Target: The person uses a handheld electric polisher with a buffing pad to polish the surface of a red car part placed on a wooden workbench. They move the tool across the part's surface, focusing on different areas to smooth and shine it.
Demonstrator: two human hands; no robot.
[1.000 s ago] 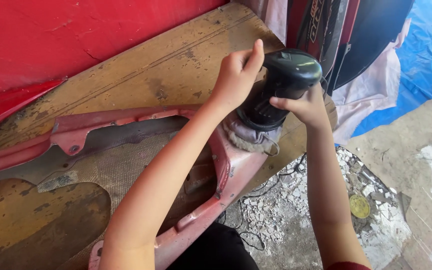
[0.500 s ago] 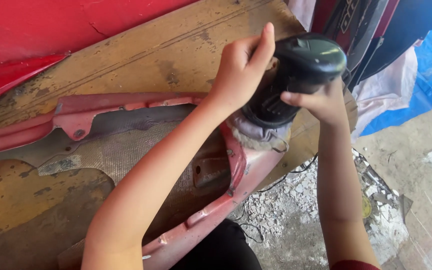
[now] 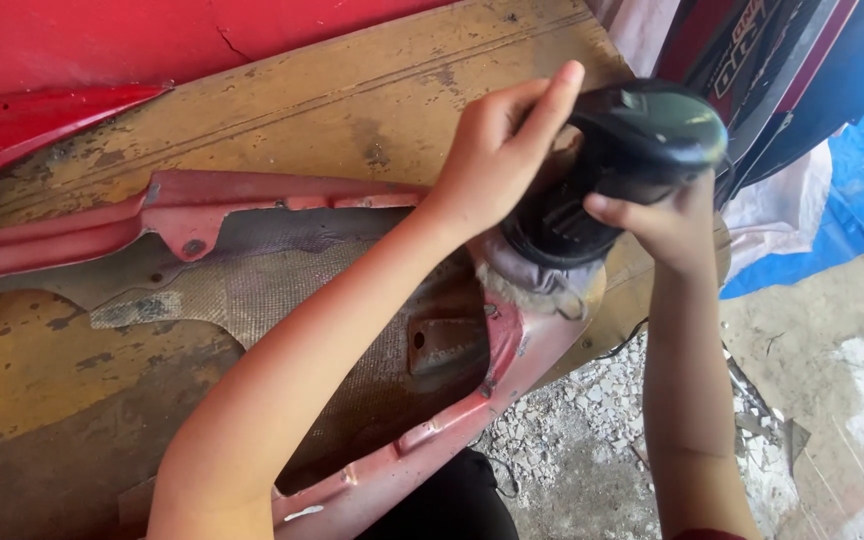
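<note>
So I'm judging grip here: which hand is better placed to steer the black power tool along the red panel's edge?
Probably the left hand: it wraps the power tool body low, near the pad on the red panel. The right hand only braces it from the far side.

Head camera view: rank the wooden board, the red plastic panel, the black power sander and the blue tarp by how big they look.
1. wooden board, which spans most of the frame.
2. red plastic panel, a long curved piece.
3. black power sander and blue tarp look alike in size; the tarp is cut off at the edge, so I can't rank them.
</note>
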